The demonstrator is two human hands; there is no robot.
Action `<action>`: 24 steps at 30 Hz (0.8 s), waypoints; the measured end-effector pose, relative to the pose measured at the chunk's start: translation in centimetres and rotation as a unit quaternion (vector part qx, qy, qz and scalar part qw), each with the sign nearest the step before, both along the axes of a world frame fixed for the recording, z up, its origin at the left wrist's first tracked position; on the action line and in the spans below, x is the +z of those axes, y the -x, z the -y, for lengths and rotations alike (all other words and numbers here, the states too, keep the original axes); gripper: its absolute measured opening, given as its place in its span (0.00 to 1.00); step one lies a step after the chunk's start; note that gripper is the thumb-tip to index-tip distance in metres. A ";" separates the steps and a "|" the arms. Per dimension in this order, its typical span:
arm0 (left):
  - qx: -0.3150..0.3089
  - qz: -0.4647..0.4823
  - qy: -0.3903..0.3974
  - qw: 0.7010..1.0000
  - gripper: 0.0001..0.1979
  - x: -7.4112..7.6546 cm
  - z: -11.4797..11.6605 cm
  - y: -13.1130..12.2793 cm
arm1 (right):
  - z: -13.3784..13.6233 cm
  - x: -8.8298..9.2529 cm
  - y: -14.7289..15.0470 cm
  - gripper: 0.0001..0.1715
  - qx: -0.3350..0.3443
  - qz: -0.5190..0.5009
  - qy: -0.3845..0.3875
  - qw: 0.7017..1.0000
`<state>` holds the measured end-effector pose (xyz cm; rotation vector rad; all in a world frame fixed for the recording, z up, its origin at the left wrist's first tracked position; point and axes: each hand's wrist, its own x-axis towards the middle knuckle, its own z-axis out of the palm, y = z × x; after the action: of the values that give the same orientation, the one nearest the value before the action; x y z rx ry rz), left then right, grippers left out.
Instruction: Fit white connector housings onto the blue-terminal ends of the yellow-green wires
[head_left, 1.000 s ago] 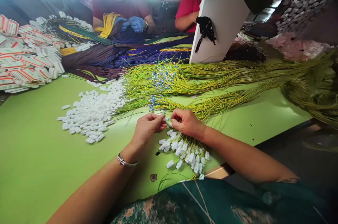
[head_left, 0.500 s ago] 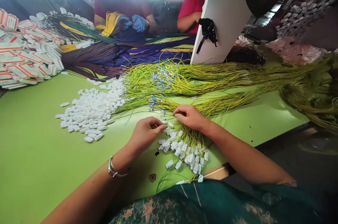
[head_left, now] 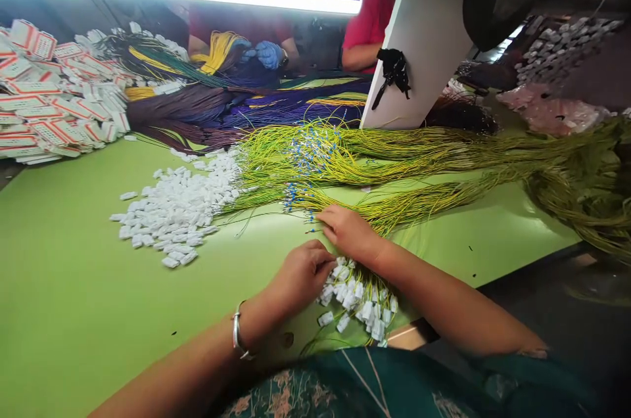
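Observation:
Yellow-green wires [head_left: 419,204] run across the green table, their blue-tipped ends [head_left: 298,194] just beyond my right hand [head_left: 348,231]. That hand's fingers are bent together at the wire ends; what they pinch is too small to make out. My left hand [head_left: 308,270], with a bracelet at the wrist, is closed beside a cluster of white connectors [head_left: 362,300] on wires near the table's front edge. Its fingertips meet at the cluster's upper left, and anything between them is hidden. A pile of loose white connectors [head_left: 177,204] lies to the left.
Stacked white and red pieces [head_left: 54,92] lie at the far left. Purple and dark wires [head_left: 197,109] stretch along the back. A white panel [head_left: 419,43] stands behind the wires. Across the table, a person's blue-gloved hand [head_left: 269,54] is beside yellow wires.
My left hand has moved right and down to the connector cluster, its fingers closer together. My right hand has shifted slightly left at the wire ends. The view has shifted a little.

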<state>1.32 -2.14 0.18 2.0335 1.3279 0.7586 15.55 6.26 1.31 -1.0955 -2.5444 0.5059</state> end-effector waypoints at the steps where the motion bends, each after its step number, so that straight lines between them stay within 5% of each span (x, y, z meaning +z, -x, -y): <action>1: -0.007 -0.002 0.002 1.000 0.09 0.1 0.4 -0.3 | 0.2 0.2 0.3 0.13 -0.009 0.045 -0.010 0.999; 9: -0.049 -0.036 -0.012 0.998 0.10 1.9 0.7 0.3 | 1.3 1.0 0.8 0.11 -0.008 0.236 -0.065 0.970; 13: 0.073 -0.089 -0.055 0.992 0.09 4.7 -1.0 5.6 | 1.1 -0.3 0.2 0.09 0.005 0.154 -0.056 0.987; 16: 0.211 -0.174 -0.071 0.959 0.07 5.9 -1.1 11.6 | 0.7 -1.1 -0.4 0.07 -0.012 0.029 -0.010 0.999; 20: 0.322 -0.180 -0.031 0.929 0.07 4.6 0.0 17.4 | -0.1 -1.9 -0.7 0.04 -0.042 -0.084 0.067 0.993; 24: 0.284 -0.207 -0.043 0.935 0.09 2.0 0.7 18.1 | -0.5 -2.4 -0.5 0.03 -0.051 -0.153 0.134 0.978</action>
<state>-16.81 -2.84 2.17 1.9532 2.2177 0.6450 16.03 6.73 -1.11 -1.1291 -2.1853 0.9331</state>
